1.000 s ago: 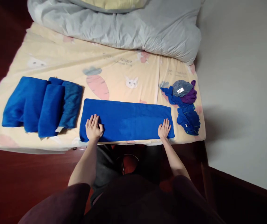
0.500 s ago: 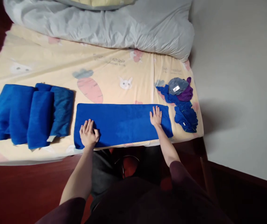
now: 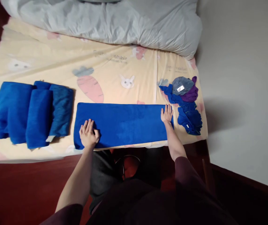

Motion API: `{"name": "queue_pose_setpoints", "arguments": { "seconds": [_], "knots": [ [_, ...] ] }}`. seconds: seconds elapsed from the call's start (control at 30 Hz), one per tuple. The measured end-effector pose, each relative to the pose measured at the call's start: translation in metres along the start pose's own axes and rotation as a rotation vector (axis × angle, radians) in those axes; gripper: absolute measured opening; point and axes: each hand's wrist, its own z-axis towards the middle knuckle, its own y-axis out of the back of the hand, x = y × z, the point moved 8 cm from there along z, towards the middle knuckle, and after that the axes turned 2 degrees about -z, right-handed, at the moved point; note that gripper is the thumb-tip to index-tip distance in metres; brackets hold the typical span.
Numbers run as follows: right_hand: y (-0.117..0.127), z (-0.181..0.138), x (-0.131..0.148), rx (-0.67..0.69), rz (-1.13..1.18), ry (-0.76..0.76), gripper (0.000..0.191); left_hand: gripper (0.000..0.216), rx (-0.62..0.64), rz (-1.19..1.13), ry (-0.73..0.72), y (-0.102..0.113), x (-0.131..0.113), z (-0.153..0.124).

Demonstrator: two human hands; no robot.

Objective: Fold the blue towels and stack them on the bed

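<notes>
Left hand (image 3: 88, 135): lay flat and open on the towel (image 3: 122, 124), holding nothing, pinning it.
Right hand (image 3: 167, 113): flat and open, pressed the far end smooth.
Bed (image 3: 58, 67): held the towel.

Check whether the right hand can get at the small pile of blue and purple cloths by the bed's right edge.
Probably yes. The right hand lies flat on the long blue towel's right end, and the cloth pile sits just beside it on the bed sheet, with nothing between them.

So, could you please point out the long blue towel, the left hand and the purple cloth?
long blue towel (image 3: 126, 123): head view, bare middle.
left hand (image 3: 88, 136): head view, back of hand.
purple cloth (image 3: 191, 93): head view, visible bunched part.
</notes>
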Motion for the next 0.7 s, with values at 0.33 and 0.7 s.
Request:
{"name": "queue_pose_setpoints", "arguments": {
  "seconds": [0.33,0.7],
  "knots": [
    [0.011,-0.067,0.021,0.023,-0.044,0.247,0.066,0.069,0.058,0.044,-0.019,0.003,-0.009,0.004],
    [0.018,-0.207,-0.103,-0.060,0.124,0.034,0.063,0.068,-0.012,0.100,0.097,0.036,0.026,-0.092]
  ]
}}
